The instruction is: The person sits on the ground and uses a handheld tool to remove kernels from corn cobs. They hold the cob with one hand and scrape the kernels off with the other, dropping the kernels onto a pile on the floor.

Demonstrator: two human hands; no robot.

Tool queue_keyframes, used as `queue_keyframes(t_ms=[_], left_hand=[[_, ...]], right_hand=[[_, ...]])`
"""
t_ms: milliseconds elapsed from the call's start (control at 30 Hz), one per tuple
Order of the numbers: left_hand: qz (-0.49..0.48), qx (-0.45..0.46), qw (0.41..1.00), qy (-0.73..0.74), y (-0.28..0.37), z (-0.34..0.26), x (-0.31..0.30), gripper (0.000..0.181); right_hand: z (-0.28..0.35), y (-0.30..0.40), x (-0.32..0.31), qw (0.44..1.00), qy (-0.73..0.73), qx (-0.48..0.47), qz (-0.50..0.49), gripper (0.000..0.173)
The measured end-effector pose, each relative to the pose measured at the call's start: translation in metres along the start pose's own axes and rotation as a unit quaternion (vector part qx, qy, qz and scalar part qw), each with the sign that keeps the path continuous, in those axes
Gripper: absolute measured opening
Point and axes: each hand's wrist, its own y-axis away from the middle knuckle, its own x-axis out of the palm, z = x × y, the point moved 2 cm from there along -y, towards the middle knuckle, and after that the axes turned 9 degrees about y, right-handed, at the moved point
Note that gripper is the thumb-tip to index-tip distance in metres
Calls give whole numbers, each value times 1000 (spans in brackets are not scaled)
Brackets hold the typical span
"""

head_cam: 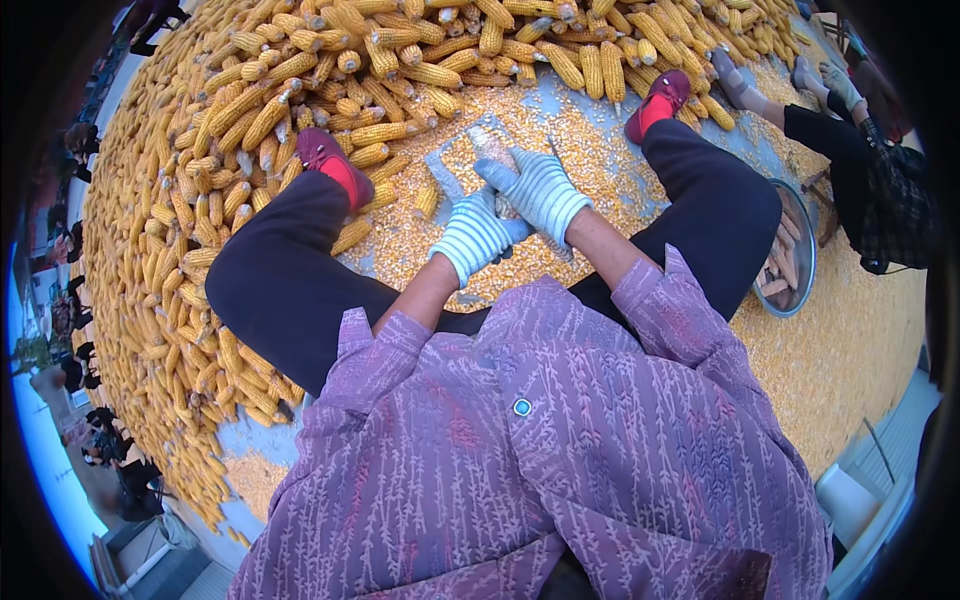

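Observation:
Both my hands wear blue-and-white striped knit gloves and meet between my spread knees. My left hand (480,229) is closed around the lower end of a corn cob (491,146), whose upper part looks pale and largely bare of kernels. My right hand (536,187) lies over the same cob from the other side, its thumb across it. How much of the cob is covered with kernels under the gloves is hidden. Loose corn kernels (405,255) lie beneath and around the hands. Just beyond them a grey flat-edged piece (444,175) rests among the kernels.
A large heap of corn ears (169,247) spreads ahead and to the left. A metal basin (808,281) with bare cobs stands by my right knee. More kernels (817,375) cover the ground at right. Another person's legs and gloved hand (840,84) are at upper right.

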Motion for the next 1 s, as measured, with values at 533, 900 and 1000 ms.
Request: queue_keyframes(t_ms=[533, 900, 1000], left_hand=[[56, -70, 786, 612, -4, 10, -35, 33], [-24, -92, 935, 342, -9, 17, -48, 34], [-16, -67, 965, 253, -23, 19, -53, 58]], right_hand=[[-53, -14, -57, 925, -367, 91, 28, 49], [-50, -11, -52, 934, -335, 115, -50, 51], [-81, -25, -48, 961, -256, 76, -74, 53]])
